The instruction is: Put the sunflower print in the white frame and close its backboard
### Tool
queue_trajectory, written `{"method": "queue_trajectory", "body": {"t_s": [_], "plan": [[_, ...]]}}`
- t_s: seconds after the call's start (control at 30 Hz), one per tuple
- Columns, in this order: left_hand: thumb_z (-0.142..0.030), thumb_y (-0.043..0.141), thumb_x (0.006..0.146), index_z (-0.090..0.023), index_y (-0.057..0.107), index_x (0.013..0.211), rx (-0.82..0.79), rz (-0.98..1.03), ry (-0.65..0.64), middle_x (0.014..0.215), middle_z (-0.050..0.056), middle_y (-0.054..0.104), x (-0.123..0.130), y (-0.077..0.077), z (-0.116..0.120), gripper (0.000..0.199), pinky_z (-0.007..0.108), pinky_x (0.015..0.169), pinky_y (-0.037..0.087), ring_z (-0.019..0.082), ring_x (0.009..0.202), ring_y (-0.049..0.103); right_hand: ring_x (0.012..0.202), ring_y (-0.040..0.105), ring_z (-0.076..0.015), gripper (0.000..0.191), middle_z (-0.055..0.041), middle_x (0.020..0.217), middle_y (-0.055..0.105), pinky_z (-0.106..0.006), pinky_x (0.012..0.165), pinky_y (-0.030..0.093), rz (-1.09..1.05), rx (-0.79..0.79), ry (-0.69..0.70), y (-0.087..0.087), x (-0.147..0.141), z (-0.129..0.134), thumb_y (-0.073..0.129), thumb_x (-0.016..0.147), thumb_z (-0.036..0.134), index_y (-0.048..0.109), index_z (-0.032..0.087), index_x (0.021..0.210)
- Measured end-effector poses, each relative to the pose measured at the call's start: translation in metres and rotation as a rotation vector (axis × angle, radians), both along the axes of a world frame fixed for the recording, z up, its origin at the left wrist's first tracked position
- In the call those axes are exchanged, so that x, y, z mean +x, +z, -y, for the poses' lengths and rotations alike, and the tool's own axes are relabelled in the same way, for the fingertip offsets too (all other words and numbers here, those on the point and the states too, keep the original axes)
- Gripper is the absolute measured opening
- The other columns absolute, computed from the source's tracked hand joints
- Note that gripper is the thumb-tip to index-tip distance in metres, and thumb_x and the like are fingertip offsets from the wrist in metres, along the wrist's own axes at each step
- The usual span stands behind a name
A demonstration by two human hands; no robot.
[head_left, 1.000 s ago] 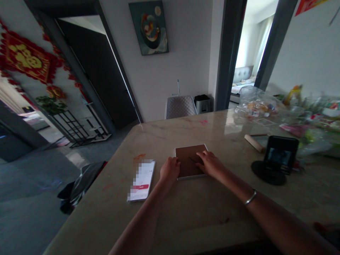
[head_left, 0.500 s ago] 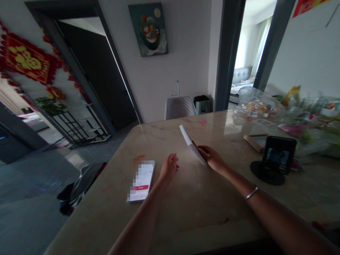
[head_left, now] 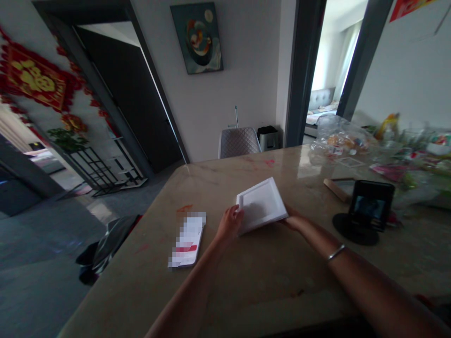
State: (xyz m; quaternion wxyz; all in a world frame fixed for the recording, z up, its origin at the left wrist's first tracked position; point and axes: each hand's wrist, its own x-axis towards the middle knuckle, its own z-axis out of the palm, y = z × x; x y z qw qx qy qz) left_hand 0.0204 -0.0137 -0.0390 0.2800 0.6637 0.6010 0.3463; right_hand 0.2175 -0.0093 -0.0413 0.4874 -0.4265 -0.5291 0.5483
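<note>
The white square tray point(head_left: 261, 204) lies at 12 o'clock on the worktop point(head_left: 246, 286), a little tilted, I think. The left hand point(head_left: 229, 224) has its grip together on the tray's 9 o'clock edge. The right hand point(head_left: 294, 220) goes under the 3 o'clock corner, so I cannot tell if that grip is clamped. Even hold from both sides should keep it steady. A white card point(head_left: 186, 239) lies near, at 11 o'clock, and a black phone stand point(head_left: 352, 226) is at 2 o'clock.

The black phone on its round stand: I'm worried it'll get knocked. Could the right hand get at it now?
Probably yes. The right hand is near the black phone, nothing showing between them, though it holds the white square board and must leave it first.
</note>
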Motion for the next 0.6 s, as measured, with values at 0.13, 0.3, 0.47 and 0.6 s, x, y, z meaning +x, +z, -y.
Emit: {"method": "queue_trajectory", "body": {"t_s": [0.13, 0.3, 0.47, 0.6], "plan": [[-0.018, 0.050, 0.069, -0.012, 0.049, 0.113, 0.041, -0.156, -0.005, 0.118, 0.012, 0.049, -0.003, 0.000, 0.003, 0.045, 0.029, 0.089, 0.037, 0.019, 0.106, 0.047, 0.065, 0.061, -0.0171, 0.019, -0.0058, 0.073, 0.068, -0.030, 0.064, 0.047, 0.051, -0.172, -0.070, 0.007, 0.026, -0.009, 0.049, 0.066, 0.021, 0.061, 0.016, 0.080], [-0.012, 0.050, 0.067, -0.013, 0.056, 0.103, 0.084, -0.289, -0.035, 0.115, 0.010, 0.052, -0.004, 0.002, 0.006, 0.036, 0.029, 0.094, 0.033, 0.018, 0.108, 0.046, 0.067, 0.060, -0.0165, 0.024, -0.0055, 0.074, 0.067, -0.025, 0.059, 0.043, 0.534, -0.025, -0.226, 0.004, 0.044, -0.019, 0.039, 0.075, 0.025, 0.062, 0.016, 0.077], [-0.022, 0.050, 0.072, -0.014, 0.062, 0.086, 0.082, -0.309, -0.028, 0.109, 0.011, 0.055, -0.004, 0.003, 0.007, 0.020, 0.029, 0.087, 0.038, 0.018, 0.094, 0.054, 0.069, 0.057, -0.0157, 0.028, -0.0089, 0.073, 0.066, -0.023, 0.058, 0.036, 1.045, 0.140, -0.314, 0.003, 0.041, -0.015, 0.038, 0.077, 0.024, 0.061, 0.016, 0.064], [-0.039, 0.044, 0.076, -0.014, 0.060, 0.073, 0.070, -0.320, 0.058, 0.089, 0.010, 0.059, 0.000, 0.010, 0.008, 0.031, 0.030, 0.077, 0.040, 0.019, 0.085, 0.055, 0.065, 0.057, -0.0170, 0.035, -0.0107, 0.069, 0.064, -0.025, 0.057, 0.035, 1.204, 0.176, -0.377, 0.010, 0.036, -0.008, 0.038, 0.079, 0.039, 0.057, 0.018, 0.058]]}}
